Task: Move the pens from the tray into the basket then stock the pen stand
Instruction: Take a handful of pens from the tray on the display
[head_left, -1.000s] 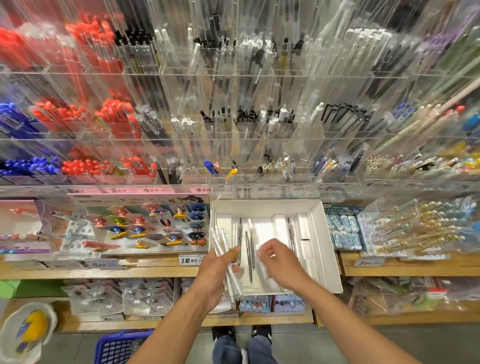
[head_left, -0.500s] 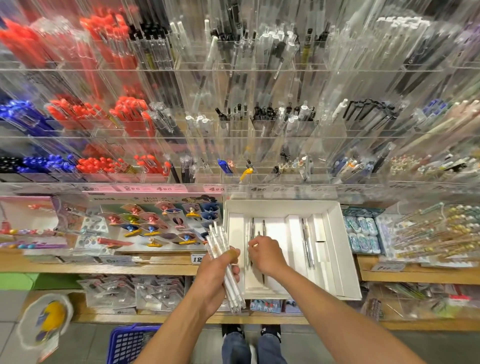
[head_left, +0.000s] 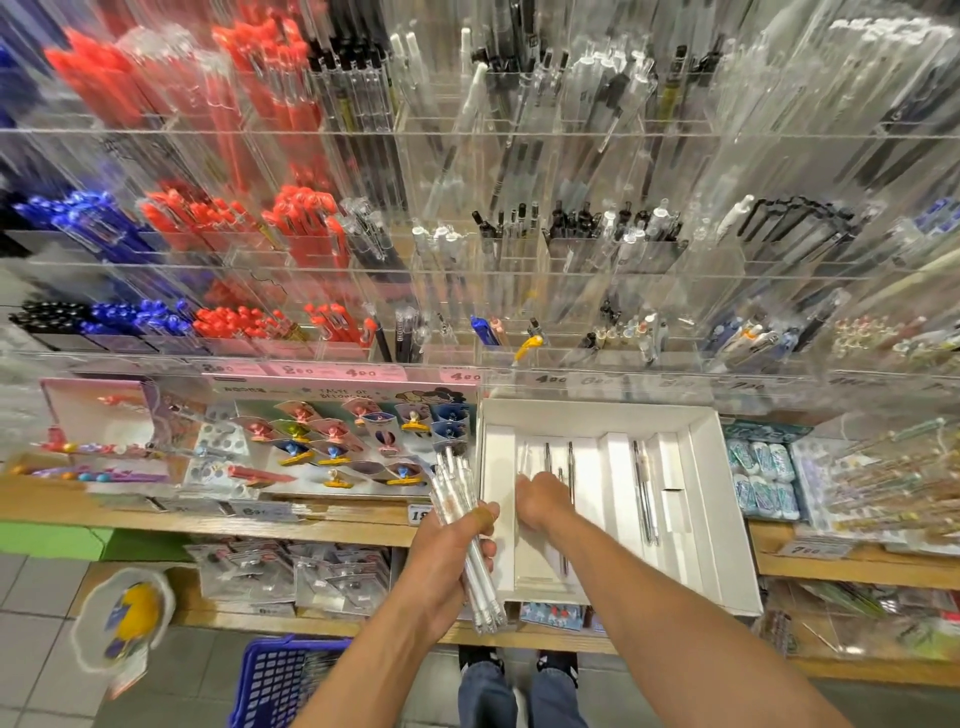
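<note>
While left hand (head_left: 452, 545) grips the clear pen bundle (head_left: 467, 530), right hand (head_left: 540, 501) reaches into the tray (head_left: 727, 519), fingers hidden; next: pinch remaining pens (head_left: 644, 499), then drop into basket (head_left: 275, 680).

Stationery shop, retail aisle. In front of me a wall of clear acrylic pen stand compartments (head_left: 519, 291), stocked by colour: red pens (head_left: 306, 223), blue pens (head_left: 88, 223), black and clear ones to the right. Printed price tags (head_left: 332, 371) run along the front rail. Below it, wooden shelves (head_left: 208, 519) carry packaged goods: a display card of novelty items (head_left: 332, 441), boxed erasers (head_left: 761, 480), bagged stock underneath. Blue shopping basket (head_left: 280, 680) on the tiled floor (head_left: 31, 649) by my feet.
</note>
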